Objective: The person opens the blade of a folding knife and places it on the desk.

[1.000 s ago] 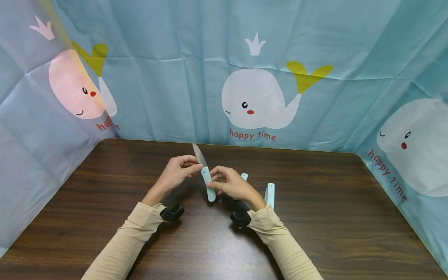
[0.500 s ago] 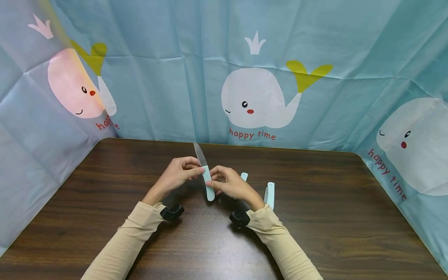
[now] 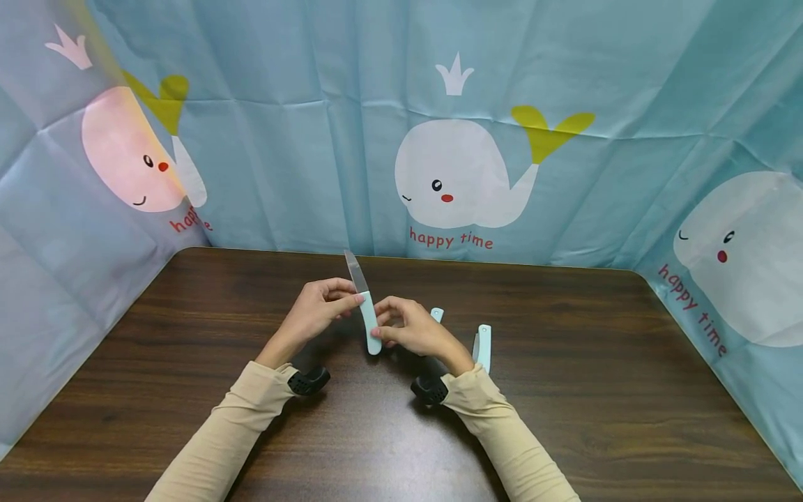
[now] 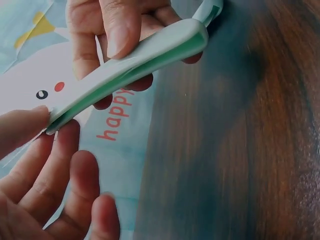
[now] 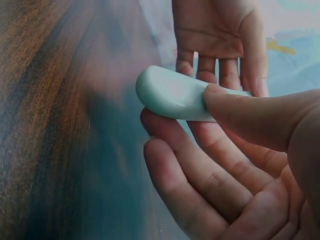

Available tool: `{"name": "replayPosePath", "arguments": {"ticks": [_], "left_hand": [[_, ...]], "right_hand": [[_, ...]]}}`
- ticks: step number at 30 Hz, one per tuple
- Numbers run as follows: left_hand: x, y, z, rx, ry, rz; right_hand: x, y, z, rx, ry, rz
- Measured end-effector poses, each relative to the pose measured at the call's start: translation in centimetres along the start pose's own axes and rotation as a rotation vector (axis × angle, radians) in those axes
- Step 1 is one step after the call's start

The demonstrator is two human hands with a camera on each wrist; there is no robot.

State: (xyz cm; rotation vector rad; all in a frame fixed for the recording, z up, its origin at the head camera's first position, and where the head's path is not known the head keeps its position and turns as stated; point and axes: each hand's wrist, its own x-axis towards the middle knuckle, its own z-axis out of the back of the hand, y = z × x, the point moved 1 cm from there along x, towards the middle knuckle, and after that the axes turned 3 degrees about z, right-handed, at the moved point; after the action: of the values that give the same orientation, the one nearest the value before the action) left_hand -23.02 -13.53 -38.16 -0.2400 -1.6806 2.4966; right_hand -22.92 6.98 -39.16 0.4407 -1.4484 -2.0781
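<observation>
A folding knife with a pale mint handle (image 3: 369,319) is held above the table, its metal blade (image 3: 355,270) unfolded and pointing away. My left hand (image 3: 318,307) pinches the handle's blade end between thumb and fingertips. Lower down, my right hand (image 3: 410,329) pinches the same handle near its butt. The left wrist view shows the open slot along the handle (image 4: 145,57). In the right wrist view the rounded butt (image 5: 160,92) sticks out past the right thumb.
On the dark wood table (image 3: 602,376), a second mint folding knife (image 3: 483,346) lies right of my right wrist. Another mint handle end (image 3: 437,314) shows behind my right hand, mostly hidden. A blue whale-print curtain (image 3: 282,160) hangs around the table's back and sides.
The knife has turned slightly about its length, so the rivet near the blade no longer shows. It has shifted a little up and left. Both hands keep their grip.
</observation>
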Motion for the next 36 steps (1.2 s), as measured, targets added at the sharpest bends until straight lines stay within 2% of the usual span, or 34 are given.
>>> {"name": "replayPosePath", "arguments": {"ticks": [5,8,13,20,25,30,36], "left_hand": [[-0.1,0.1,-0.2,0.041,0.068,0.005],[0.0,0.2,-0.3,0.053,0.073,-0.006],[0.0,0.4,-0.5,0.051,0.034,0.007],[0.3,0.5,-0.6,0.1,-0.027,0.029],[0.4,0.5,-0.8,0.141,-0.054,0.025],[0.4,0.8,-1.0,0.197,-0.031,0.012],[0.8,1.4,-0.8,0.25,0.042,0.028]], "right_hand": [[0.2,-0.2,-0.2,0.019,-0.033,-0.018],[0.2,-0.2,-0.3,0.033,-0.068,-0.031],[0.4,-0.4,-0.7,0.039,-0.112,-0.05],[0.4,-0.6,-1.0,-0.037,-0.147,-0.056],[0.5,-0.8,-1.5,-0.04,-0.186,-0.067],[0.6,-1.1,-1.9,-0.044,-0.206,-0.099],[0.7,-1.3,-2.2,-0.039,-0.18,-0.121]]}}
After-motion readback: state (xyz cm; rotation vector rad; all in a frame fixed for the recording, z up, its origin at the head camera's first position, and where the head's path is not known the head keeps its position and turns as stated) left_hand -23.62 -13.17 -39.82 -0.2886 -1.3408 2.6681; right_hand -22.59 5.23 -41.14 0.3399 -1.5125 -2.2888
